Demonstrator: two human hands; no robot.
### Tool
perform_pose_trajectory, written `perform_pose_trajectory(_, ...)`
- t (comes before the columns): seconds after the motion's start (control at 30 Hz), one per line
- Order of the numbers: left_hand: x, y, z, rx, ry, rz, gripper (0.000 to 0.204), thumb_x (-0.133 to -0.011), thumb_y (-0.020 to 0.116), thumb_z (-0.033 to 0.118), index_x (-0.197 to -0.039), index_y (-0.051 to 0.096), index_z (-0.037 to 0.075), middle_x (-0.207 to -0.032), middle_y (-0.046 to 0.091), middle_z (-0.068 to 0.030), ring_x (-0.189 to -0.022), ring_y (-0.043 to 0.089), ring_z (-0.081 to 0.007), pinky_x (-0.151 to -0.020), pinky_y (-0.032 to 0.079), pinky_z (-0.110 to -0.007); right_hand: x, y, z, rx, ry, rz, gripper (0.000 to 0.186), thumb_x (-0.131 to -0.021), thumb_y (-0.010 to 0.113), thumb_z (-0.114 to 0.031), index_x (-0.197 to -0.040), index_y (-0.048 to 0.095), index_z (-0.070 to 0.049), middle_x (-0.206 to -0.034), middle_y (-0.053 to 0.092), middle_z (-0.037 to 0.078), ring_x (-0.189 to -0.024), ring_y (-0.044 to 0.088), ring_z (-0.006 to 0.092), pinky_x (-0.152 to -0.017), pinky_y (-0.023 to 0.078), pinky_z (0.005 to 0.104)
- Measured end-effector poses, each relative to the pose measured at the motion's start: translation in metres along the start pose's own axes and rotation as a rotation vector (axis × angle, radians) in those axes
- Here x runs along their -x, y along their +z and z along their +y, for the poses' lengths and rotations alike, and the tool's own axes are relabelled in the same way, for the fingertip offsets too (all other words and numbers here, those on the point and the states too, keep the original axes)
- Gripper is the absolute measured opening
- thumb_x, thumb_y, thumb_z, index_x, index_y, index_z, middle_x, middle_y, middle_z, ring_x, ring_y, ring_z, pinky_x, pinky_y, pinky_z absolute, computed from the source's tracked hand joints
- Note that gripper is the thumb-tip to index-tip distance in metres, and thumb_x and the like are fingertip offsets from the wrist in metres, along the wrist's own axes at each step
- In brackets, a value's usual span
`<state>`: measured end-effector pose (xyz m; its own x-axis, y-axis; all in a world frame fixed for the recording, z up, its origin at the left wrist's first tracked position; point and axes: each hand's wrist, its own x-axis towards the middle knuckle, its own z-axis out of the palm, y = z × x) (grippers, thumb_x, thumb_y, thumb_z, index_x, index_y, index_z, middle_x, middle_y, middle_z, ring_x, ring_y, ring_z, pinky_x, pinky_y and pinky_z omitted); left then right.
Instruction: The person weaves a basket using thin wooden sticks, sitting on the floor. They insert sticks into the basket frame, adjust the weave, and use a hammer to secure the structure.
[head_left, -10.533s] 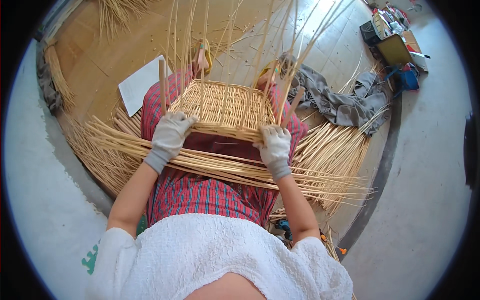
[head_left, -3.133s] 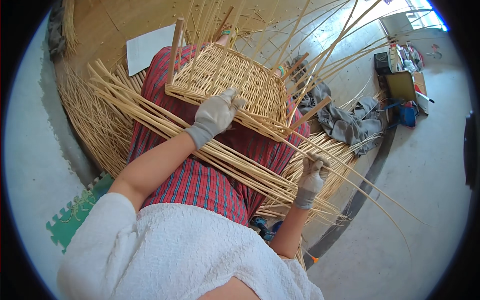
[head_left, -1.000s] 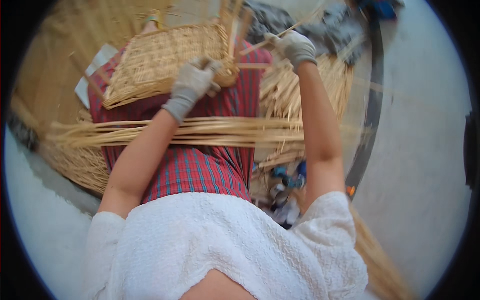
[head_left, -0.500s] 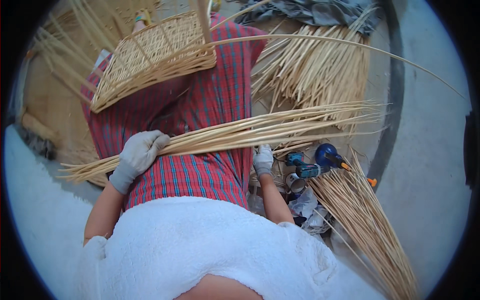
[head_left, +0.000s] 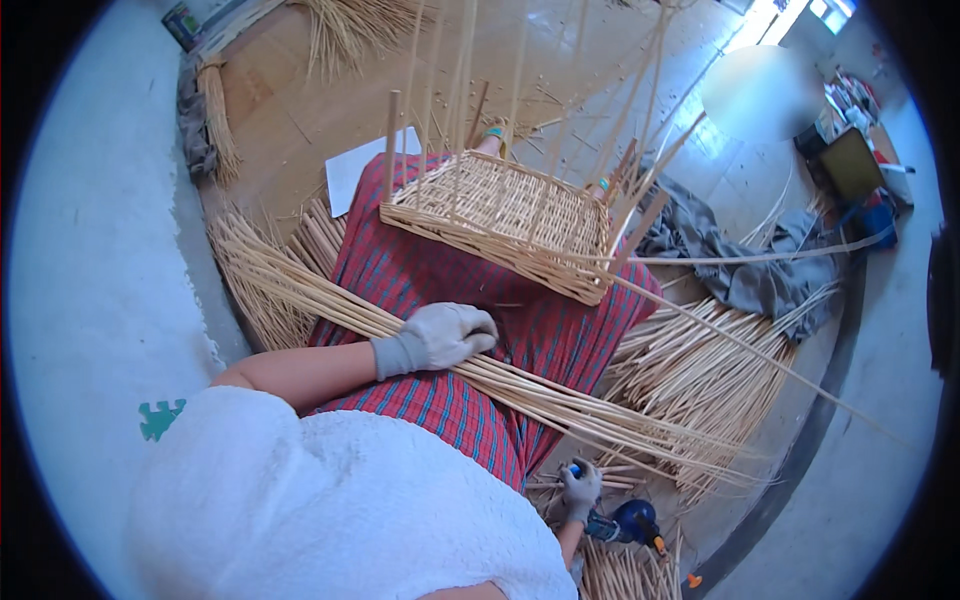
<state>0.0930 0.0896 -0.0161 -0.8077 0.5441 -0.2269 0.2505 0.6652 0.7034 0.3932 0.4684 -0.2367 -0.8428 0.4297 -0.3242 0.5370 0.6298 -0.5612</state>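
On the left a white paper [head_left: 345,182] lies by the lap [head_left: 425,408], showing no writing I can make out. The left hand [head_left: 437,338], gloved, has its fingers together, curled over the rods [head_left: 540,397]. Beyond sits the basket [head_left: 500,205] on the knees [head_left: 610,335]: base woven, low wall [head_left: 485,246] up, stakes [head_left: 391,130] bare above, so I'd judge the sides barely started. Lower right, the right hand [head_left: 580,489] bends its fingers at something blue [head_left: 574,469] near the drill [head_left: 605,528]; whether they're clamped I can't tell. No brand or label is readable from here.
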Motion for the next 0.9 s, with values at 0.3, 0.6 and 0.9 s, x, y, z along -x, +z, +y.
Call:
perform_pose_trajectory(0.3,-0.007,0.005,0.008,0.369,0.188,-0.101,0.03,-0.1,0.065,0.033,-0.119,0.069,0.01,-0.11,0.074,-0.0122,-0.104,0.071,-0.0288,-0.093,0.054,-0.039,0.006,-0.114,-0.201,-1.216,-0.261,-0.557,0.035,-0.081,0.069,-0.02,-0.109,0.056,-0.003,-0.115,0.058,0.015,-0.1,0.061,0.0231,-0.084,0.055,0.0353)
perform_pose_trajectory(0.6,-0.01,0.015,-0.026,1.216,0.288,-0.09,0.026,-0.101,0.07,0.023,-0.115,0.055,0.006,-0.103,0.062,-0.0009,-0.098,0.059,-0.0103,-0.088,0.052,-0.031,-0.058,-0.064,-0.422,-0.448,-0.674,-0.345,0.043,-0.074,0.085,-0.006,-0.105,0.056,-0.006,-0.111,0.061,0.009,-0.103,0.06,0.0195,-0.093,0.048,0.0343)
perform_pose_trajectory(0.9,-0.034,-0.178,-0.108,1.234,0.392,0.601,0.02,-0.1,0.055,-0.001,-0.117,0.06,0.009,-0.105,0.064,-0.002,-0.099,0.065,-0.0152,-0.09,0.055,-0.033,-0.171,-0.195,-0.455,0.093,-0.977,0.307,0.019,-0.087,0.071,-0.003,-0.106,0.074,-0.006,-0.094,0.065,0.01,-0.083,0.065,0.024,-0.077,0.053,0.035)
